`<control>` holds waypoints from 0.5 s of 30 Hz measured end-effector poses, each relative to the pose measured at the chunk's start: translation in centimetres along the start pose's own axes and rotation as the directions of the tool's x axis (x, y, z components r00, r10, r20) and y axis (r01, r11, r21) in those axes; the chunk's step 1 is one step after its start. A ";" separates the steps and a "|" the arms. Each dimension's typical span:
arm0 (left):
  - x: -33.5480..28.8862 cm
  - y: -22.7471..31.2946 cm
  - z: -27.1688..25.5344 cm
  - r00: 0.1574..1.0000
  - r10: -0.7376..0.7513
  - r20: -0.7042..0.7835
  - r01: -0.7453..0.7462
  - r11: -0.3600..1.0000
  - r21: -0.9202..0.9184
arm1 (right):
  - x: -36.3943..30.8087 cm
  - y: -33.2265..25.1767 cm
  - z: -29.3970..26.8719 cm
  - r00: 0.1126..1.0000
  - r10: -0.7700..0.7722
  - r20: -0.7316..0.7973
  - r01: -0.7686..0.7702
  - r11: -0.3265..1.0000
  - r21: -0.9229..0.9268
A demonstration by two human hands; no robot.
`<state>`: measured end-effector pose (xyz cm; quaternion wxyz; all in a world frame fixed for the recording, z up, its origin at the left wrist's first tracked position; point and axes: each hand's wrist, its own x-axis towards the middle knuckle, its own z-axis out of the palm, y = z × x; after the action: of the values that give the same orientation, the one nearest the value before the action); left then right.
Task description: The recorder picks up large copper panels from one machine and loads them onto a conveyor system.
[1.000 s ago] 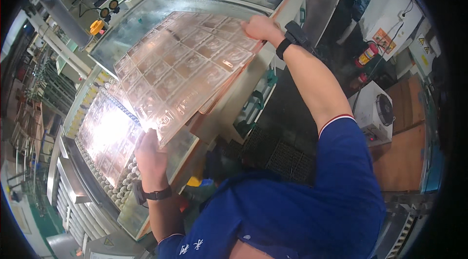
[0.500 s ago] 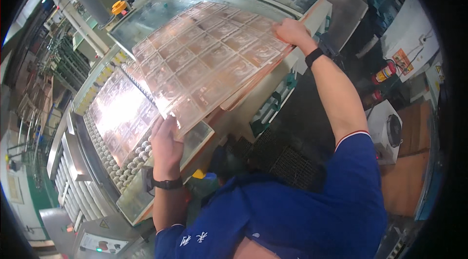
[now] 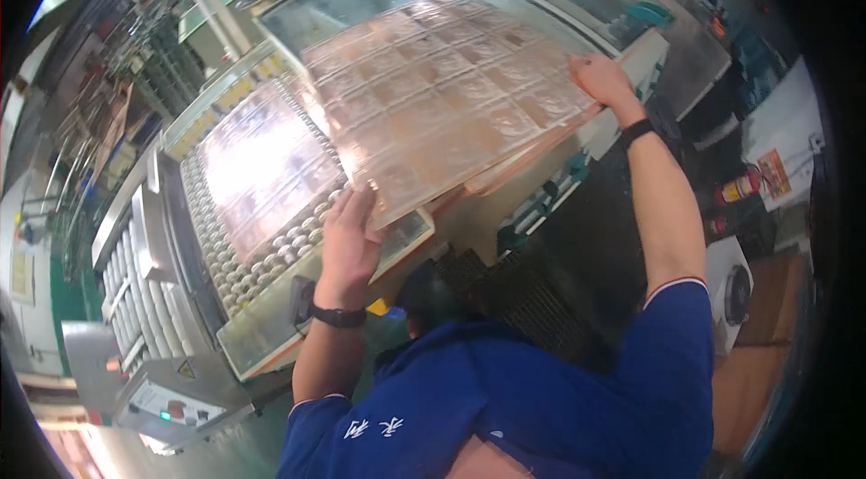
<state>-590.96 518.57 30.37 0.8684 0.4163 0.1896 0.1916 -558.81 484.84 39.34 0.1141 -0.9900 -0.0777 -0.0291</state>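
Note:
A large, thin copper-coloured panel (image 3: 451, 91), patterned with a grid of squares, slants across the machine's wet deck. At its right edge my right hand (image 3: 603, 82) is closed, gripping the corner. My left hand (image 3: 352, 231) pinches the near left corner, fingers on top and the thumb partly hidden. Below the panel's near edge shows another copper-coloured edge (image 3: 505, 174); how many sheets lie there I cannot tell. To the left, a similar panel (image 3: 271, 163) rests flat on the rollers (image 3: 262, 273), glaring with reflected light. No hand touches that one.
A steel conveyor (image 3: 144, 285) and a control box (image 3: 176, 407) with a green light stand at left. A clear-walled trough edge (image 3: 271, 335) runs before the rollers. Green clamps (image 3: 541, 204) line the frame. A fire extinguisher (image 3: 740, 186) is at right, floor grating (image 3: 532, 317) below.
My head view has swung, so the scene sits further right in the picture. Against the machine, my right hand and the panel's right side have come nearer and lower. Both hands keep their grip.

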 end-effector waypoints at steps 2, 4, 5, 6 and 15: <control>-1.1 1.1 1.1 0.859 0.252 0.446 -0.511 0.356 0.783 | 0.2 1.0 -0.4 0.999 0.007 0.040 -0.007 1.000 -0.003; -1.3 0.9 1.5 0.937 0.221 0.270 -0.345 0.705 0.619 | 0.5 1.6 -0.1 1.000 -0.009 0.008 0.009 1.000 0.005; -1.7 1.6 2.5 0.988 0.046 0.146 -0.096 0.928 0.360 | 0.4 1.5 0.0 0.999 -0.032 0.014 0.031 0.999 0.012; -1.9 2.0 2.9 0.983 -0.161 0.092 0.159 0.987 0.027 | 0.2 1.5 0.1 0.999 -0.035 -0.021 0.035 0.999 0.021; -2.5 1.6 1.9 0.953 0.102 0.285 -0.232 0.851 0.471 | 0.2 1.3 0.1 0.997 -0.075 -0.038 0.072 0.996 -0.054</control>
<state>-592.46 517.10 33.18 0.7276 0.6622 0.0849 0.1574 -558.41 483.60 38.97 0.0884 -0.9884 -0.1110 -0.0550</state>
